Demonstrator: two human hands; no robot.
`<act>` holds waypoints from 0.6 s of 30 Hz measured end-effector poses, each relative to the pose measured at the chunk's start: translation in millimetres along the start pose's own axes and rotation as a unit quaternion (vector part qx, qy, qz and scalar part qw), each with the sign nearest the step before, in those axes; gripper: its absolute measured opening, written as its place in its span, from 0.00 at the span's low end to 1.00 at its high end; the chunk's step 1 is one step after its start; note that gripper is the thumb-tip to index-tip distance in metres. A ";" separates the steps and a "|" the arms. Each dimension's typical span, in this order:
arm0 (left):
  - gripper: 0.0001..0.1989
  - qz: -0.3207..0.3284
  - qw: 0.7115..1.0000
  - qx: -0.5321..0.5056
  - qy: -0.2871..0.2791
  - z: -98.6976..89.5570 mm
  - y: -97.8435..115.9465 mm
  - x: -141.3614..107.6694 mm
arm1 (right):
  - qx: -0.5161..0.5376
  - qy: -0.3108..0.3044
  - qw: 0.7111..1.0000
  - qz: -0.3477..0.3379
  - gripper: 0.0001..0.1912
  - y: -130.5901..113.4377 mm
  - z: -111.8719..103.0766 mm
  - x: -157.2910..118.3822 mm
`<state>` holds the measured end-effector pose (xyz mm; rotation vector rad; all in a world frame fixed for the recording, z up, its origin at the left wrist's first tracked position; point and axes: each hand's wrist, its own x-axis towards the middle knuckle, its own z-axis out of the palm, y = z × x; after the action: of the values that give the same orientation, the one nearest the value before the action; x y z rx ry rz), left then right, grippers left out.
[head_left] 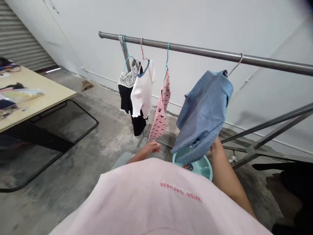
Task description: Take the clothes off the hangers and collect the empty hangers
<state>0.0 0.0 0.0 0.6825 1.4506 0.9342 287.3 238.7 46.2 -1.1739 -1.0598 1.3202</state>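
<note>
Along a steel clothes rail (207, 52) at twelve o'clock, a blue checked shirt (202, 114) hangs askew from a hanger (236, 63) toward two o'clock, its lower edge falling over the right hand (214, 144), whose fingers are hidden behind the cloth, so whether that grip is closed on the shirt cannot be told. At eleven o'clock the left hand (149, 148) sits empty, its grip wide and relaxed, just below the hem of a pink patterned garment (158, 112). A teal plastic basin (198, 168) sits at six o'clock beneath the shirt's hem.
</note>
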 end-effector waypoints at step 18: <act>0.27 0.295 0.945 -0.025 -0.140 69.1 144.5 -35.1 | 0.029 0.002 0.961 -0.275 0.15 -80.7 -34.7 -116.3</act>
<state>55.4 53.1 144.9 1.1964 0.9741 1.2624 331.6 128.6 130.9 -0.7566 -1.2248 0.9006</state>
